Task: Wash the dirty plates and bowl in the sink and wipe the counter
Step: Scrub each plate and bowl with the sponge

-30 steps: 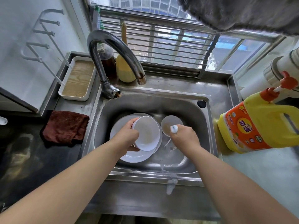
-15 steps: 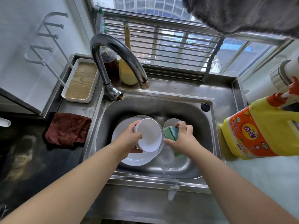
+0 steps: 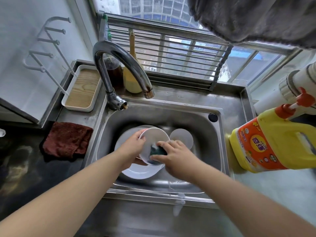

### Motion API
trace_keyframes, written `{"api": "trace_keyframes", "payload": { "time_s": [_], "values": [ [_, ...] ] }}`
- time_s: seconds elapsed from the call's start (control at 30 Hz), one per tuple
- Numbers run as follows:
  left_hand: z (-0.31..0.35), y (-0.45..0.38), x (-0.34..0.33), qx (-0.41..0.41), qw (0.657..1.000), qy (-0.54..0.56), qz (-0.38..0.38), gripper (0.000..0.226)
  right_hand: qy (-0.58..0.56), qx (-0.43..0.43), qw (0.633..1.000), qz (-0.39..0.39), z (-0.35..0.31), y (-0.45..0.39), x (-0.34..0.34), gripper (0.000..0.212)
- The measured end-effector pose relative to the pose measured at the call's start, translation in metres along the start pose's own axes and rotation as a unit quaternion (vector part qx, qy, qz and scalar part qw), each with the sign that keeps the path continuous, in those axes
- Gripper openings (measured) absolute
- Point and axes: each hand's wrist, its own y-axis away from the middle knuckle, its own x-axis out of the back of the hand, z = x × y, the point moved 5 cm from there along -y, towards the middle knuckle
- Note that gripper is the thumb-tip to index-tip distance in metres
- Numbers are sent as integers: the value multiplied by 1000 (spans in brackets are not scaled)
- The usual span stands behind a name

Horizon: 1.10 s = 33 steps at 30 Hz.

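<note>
the washing looks to be at an early stage. the left hand grips the rim of a white bowl, tilted up on edge over the large plate that lies flat in the sink. the right hand has its fingers curled round a green sponge and presses it into the bowl's inside, so the step in hand is judged to be scrubbing the bowl. a second, smaller plate rests on the sink floor just beside the bowl, to its right, untouched.

no water runs from the faucet, and a little foam shows on the sponge and on the front edge of the sink. so the bowl is being soaped but not rinsed; both plates remain to be washed, as far as can be told, and nothing has been set out to dry.

the wiping is not yet begun: a dark red cloth lies folded on the tabletop left of the sink, apart from both hands.

the yellow detergent jug stands right of the sink. its orange label carries large chinese characters and small print beneath; a short word in latin letters sits under the characters, too small to read with confidence.
</note>
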Motion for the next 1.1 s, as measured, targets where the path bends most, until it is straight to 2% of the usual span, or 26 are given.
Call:
{"api": "trace_keyframes", "payload": {
  "time_s": [0.07,0.17,0.27,0.37,0.43,0.5,0.57,0.63,0.7,0.77,0.83,0.9,0.97,1.03,1.1],
  "values": [
    [5,1,1,17,999,-32,-40,37,109,55,993,-2,12,-4,10,43],
    [25,1,0,11,994,-69,-79,55,167,-6,986,-15,18,-11,21,40],
    [34,2,-2,5,995,-80,-61,56,97,-106,986,-83,1,-9,15,51],
    [28,2,-1,35,996,-73,-27,52,-33,-183,982,-44,-13,-4,9,46],
    [28,3,3,56,994,-85,-35,49,-69,-148,986,-28,-19,0,11,48],
    [33,6,7,76,988,-110,-74,46,42,-73,996,-4,-14,0,7,46],
    [44,9,12,81,984,-119,-107,48,133,-22,990,41,-3,-2,13,33],
    [53,10,13,60,990,-76,-103,55,156,-18,983,97,3,-6,25,23],
    [56,11,3,-5,997,19,-70,64,121,-102,977,144,7,-12,36,22],
    [47,15,-16,-74,992,95,-27,68,31,-202,967,149,3,-18,35,26],
    [36,21,-26,-106,989,106,7,66,-26,-229,964,133,-5,-16,24,29],
    [28,22,-20,-101,992,73,20,66,-36,-144,981,128,-4,-2,8,31],
    [22,21,-12,-69,998,3,-12,67,49,4,993,112,9,12,4,42],
    [21,24,-14,-21,993,-92,-65,63,172,150,968,104,27,12,10,40],
    [27,26,-21,6,979,-172,-113,63,274,226,930,95,37,0,19,36]
  ]
}}
